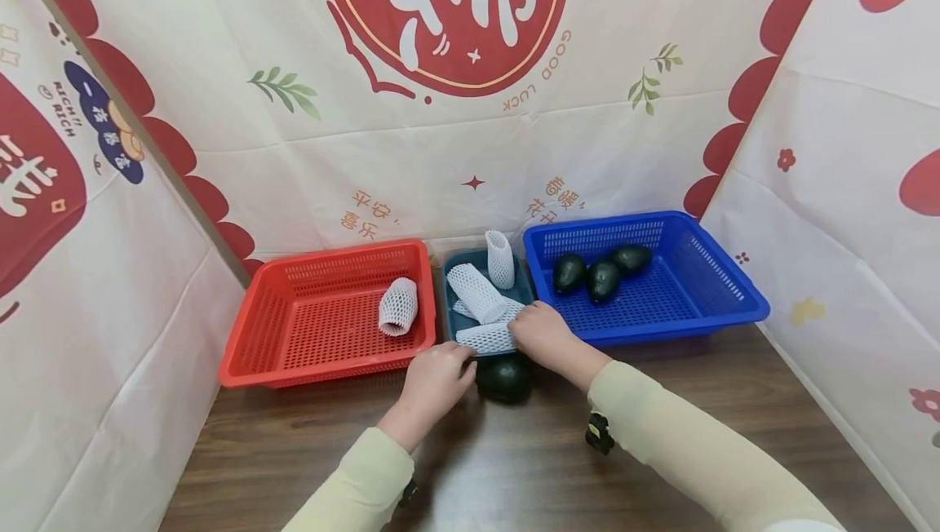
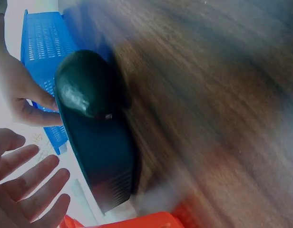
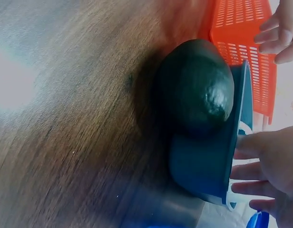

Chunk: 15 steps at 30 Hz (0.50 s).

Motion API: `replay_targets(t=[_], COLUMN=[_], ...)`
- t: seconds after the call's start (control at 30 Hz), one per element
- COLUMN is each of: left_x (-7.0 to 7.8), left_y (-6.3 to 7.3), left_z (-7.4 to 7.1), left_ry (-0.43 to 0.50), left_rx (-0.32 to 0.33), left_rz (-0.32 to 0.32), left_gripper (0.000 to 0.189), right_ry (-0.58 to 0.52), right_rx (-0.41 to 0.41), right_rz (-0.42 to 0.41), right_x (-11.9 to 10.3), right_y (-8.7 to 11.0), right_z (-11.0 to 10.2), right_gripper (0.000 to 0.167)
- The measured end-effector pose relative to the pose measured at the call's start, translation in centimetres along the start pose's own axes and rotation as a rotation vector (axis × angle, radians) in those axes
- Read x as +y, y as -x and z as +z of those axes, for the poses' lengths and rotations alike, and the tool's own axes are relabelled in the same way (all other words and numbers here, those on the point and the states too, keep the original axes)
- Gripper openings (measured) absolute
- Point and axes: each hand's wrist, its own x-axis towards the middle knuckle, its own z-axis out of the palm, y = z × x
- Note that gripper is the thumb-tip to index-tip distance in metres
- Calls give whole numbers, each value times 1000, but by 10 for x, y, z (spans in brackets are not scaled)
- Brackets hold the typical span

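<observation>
My left hand [image 1: 436, 377] hovers at the near left corner of a small teal basket [image 1: 450, 271]; its fingers [image 2: 39, 183] are spread and hold nothing. At the basket's right side, my right hand [image 1: 547, 340] reaches over the rim, fingertips at the end of a white foam net sleeve [image 1: 485, 339]. Its fingers [image 3: 251, 172] look straight and apart; their contact with the sleeve is partly hidden. Several such sleeves lie in the basket, and one, a standing sleeve [image 1: 500, 259], is at the back. In front of the basket a dark green avocado [image 1: 505, 379] rests on the table.
On the left stands a red basket [image 1: 316, 369] with one net-covered piece [image 1: 399, 307] inside. The blue basket [image 1: 661, 328] on the right holds three avocados [image 1: 604, 279]. Printed cloth [image 1: 441, 140] hangs behind and at both sides of the wooden table [image 1: 514, 467].
</observation>
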Motion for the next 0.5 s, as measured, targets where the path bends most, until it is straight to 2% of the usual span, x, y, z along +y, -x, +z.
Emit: replay_targets(t=[0.17,0.33,0.5], left_x=[-2,-1,-1], left_y=[1,3,4], left_z=[-3,-6,-7], left_ry=[1,-12,-14], left_rx=[8,21,63], left_rz=[6,26,58], left_gripper=[21,20,20], right_ry=[51,32,-51], right_rx=[6,16,114], right_rz=[12,19,23], right_x=[-3,-4,-2], right_y=[-2,-3,-4], right_z=[2,6,6], right_gripper=[14,15,8])
